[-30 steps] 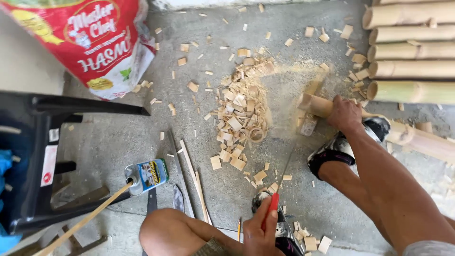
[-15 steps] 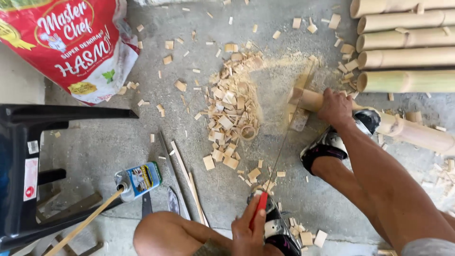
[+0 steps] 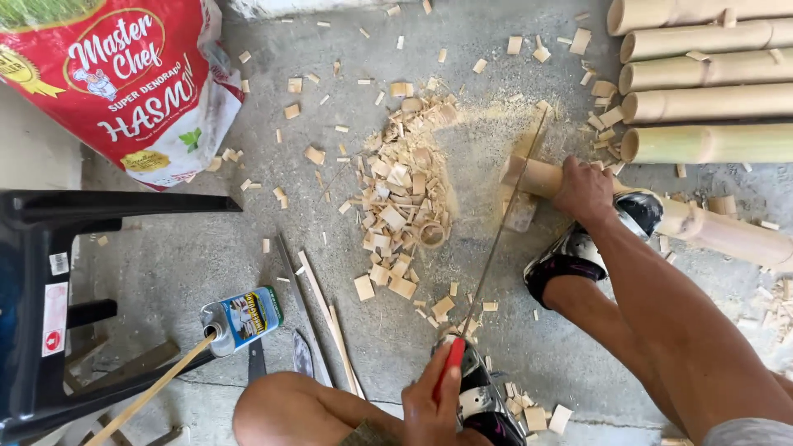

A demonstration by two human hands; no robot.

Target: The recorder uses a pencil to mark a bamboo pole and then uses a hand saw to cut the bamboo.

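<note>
- The red handle of a thin-bladed saw is gripped by the closed fingers of the left hand, low in the view.
- The end of a bamboo pole on the concrete floor is clasped by the fingers of the right hand.
- The blade is laid across that end, beside a shoe.
- A heap of bamboo chips lies just to the left; stacked poles, a spray can and a printed sack lie farther out.

Offcut pile left of the bamboo pole — sack farther left.
</note>
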